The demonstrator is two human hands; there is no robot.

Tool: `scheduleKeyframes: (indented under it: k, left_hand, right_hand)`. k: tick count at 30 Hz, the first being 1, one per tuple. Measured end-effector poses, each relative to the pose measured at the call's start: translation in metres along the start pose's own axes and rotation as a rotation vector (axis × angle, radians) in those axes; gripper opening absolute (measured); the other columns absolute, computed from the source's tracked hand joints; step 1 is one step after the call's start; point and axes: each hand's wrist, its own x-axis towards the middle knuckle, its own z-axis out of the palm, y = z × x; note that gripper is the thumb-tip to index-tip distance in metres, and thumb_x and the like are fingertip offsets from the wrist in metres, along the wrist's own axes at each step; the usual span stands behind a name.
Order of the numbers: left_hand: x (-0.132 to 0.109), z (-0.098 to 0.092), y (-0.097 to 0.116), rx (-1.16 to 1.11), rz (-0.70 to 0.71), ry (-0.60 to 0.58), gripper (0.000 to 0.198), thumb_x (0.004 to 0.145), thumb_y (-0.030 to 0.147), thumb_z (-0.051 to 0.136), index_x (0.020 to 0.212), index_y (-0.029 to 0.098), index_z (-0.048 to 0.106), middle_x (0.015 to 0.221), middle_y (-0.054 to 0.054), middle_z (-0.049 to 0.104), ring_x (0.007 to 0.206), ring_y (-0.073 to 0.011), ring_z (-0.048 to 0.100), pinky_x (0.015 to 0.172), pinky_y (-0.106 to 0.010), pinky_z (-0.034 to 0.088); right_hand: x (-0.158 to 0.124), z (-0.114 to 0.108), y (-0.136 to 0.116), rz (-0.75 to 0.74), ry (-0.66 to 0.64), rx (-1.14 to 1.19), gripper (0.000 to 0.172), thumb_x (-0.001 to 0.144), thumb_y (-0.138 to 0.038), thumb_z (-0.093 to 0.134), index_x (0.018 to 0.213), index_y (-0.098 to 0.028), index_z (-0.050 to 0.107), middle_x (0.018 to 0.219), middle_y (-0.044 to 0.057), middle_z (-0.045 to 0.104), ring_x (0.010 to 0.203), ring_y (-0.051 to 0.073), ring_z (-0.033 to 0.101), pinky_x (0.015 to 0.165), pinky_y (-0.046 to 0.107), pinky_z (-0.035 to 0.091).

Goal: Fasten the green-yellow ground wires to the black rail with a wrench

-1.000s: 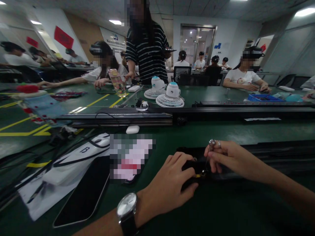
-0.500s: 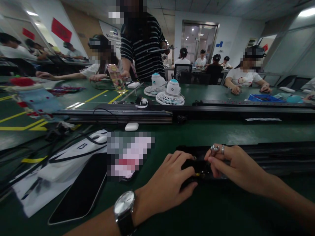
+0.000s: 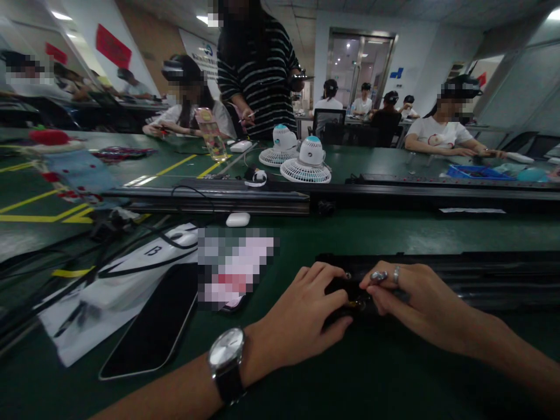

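A long black housing (image 3: 476, 281) lies across the green table in front of me, running off to the right. My left hand (image 3: 301, 312), wearing a watch (image 3: 226, 349) on its wrist, has its fingers curled over the housing's left end. Close beside it, my right hand (image 3: 406, 294) pinches thumb and fingers together above the same end; rings show on its fingers. Whatever sits in this pinch is too small and dark to make out. Small shiny metal and yellowish bits show on the housing between the hands. The fingers partly cover that end.
Left of my hands lie a dark phone (image 3: 151, 326), a pink-screened phone (image 3: 238, 271) and a white bag (image 3: 91, 318) with cables. Beyond are a white earbud case (image 3: 238, 220), black rails (image 3: 394, 198), two white fans (image 3: 305, 160) and a bottle (image 3: 212, 135). Co-workers sit across; one person stands.
My view has shifted slightly. My right hand's fingertips have come a little closer to my left hand. Across the table, the left co-worker has drawn their hands together in front of them.
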Motion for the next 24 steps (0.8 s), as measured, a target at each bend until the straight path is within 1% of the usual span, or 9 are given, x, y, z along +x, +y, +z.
scheduleKeyframes:
  k: [4,7,11,14,16,18,21,23,24]
  left_hand:
    - [0.0,0.001,0.0,0.005,0.004,0.006,0.02,0.097,0.032,0.062,0.114,0.022,0.065,0.142,-0.01,0.051,0.132,-0.0278,0.046,0.105,-0.05,0.043]
    - [0.0,0.0,0.001,0.005,0.008,0.007,0.021,0.096,0.032,0.061,0.115,0.022,0.065,0.142,-0.01,0.051,0.132,-0.0284,0.046,0.104,-0.049,0.044]
    - [-0.002,-0.001,0.002,0.018,0.002,-0.004,0.022,0.096,0.034,0.062,0.115,0.022,0.065,0.142,-0.011,0.051,0.131,-0.0288,0.047,0.102,-0.048,0.046]
    - [-0.003,-0.002,0.003,0.035,-0.002,-0.007,0.021,0.096,0.035,0.062,0.112,0.022,0.065,0.141,-0.011,0.052,0.128,-0.029,0.048,0.1,-0.048,0.046]
    - [-0.003,-0.003,0.003,0.039,-0.001,-0.007,0.02,0.096,0.034,0.062,0.11,0.021,0.065,0.14,-0.011,0.052,0.127,-0.029,0.049,0.098,-0.047,0.047]
    - [-0.004,-0.003,0.003,0.036,0.004,-0.002,0.019,0.095,0.034,0.063,0.109,0.021,0.065,0.139,-0.011,0.053,0.126,-0.0285,0.05,0.097,-0.047,0.047]
    - [-0.004,-0.004,0.004,0.023,0.016,0.019,0.019,0.094,0.034,0.065,0.109,0.021,0.065,0.137,-0.01,0.054,0.125,-0.0281,0.051,0.097,-0.046,0.048]
    - [-0.004,-0.004,0.004,0.014,0.024,0.029,0.019,0.094,0.034,0.065,0.108,0.021,0.066,0.135,-0.01,0.055,0.124,-0.0281,0.051,0.095,-0.046,0.048]
    - [-0.004,-0.005,0.004,0.013,0.026,0.029,0.019,0.094,0.035,0.065,0.107,0.021,0.066,0.135,-0.01,0.056,0.123,-0.0281,0.052,0.095,-0.045,0.049]
  right_hand:
    - [-0.001,0.004,-0.003,-0.057,-0.051,-0.13,0.021,0.105,-0.02,0.043,0.1,-0.021,0.063,0.088,0.002,0.069,0.077,0.019,0.061,0.074,0.035,0.044]
    - [-0.003,0.006,-0.003,-0.076,-0.059,-0.184,0.022,0.105,-0.02,0.042,0.098,-0.023,0.063,0.09,0.002,0.07,0.077,0.02,0.062,0.074,0.036,0.044]
    - [-0.004,0.007,0.003,-0.097,0.004,-0.22,0.026,0.106,-0.023,0.039,0.096,-0.022,0.063,0.094,0.004,0.072,0.08,0.022,0.065,0.074,0.037,0.045]
    - [-0.003,0.006,0.011,-0.058,0.078,-0.215,0.027,0.106,-0.026,0.039,0.098,-0.021,0.064,0.094,0.006,0.072,0.083,0.023,0.066,0.075,0.038,0.047]
    - [-0.003,0.005,0.015,-0.026,0.124,-0.188,0.027,0.106,-0.027,0.041,0.097,-0.021,0.065,0.089,0.005,0.072,0.079,0.022,0.067,0.073,0.036,0.048]
    - [-0.004,0.005,0.018,0.004,0.144,-0.146,0.026,0.105,-0.029,0.043,0.093,-0.021,0.065,0.079,0.003,0.07,0.07,0.019,0.067,0.067,0.033,0.048]
    - [-0.006,0.006,0.022,0.052,0.135,-0.092,0.03,0.105,-0.031,0.045,0.082,-0.022,0.064,0.065,-0.001,0.066,0.057,0.016,0.063,0.06,0.03,0.047]
    - [-0.008,0.007,0.024,0.071,0.129,-0.07,0.032,0.105,-0.033,0.046,0.082,-0.023,0.065,0.063,-0.002,0.067,0.053,0.015,0.062,0.059,0.03,0.046]
    - [-0.008,0.007,0.025,0.082,0.121,-0.058,0.03,0.105,-0.033,0.046,0.086,-0.023,0.067,0.063,-0.002,0.067,0.052,0.015,0.061,0.057,0.029,0.045]
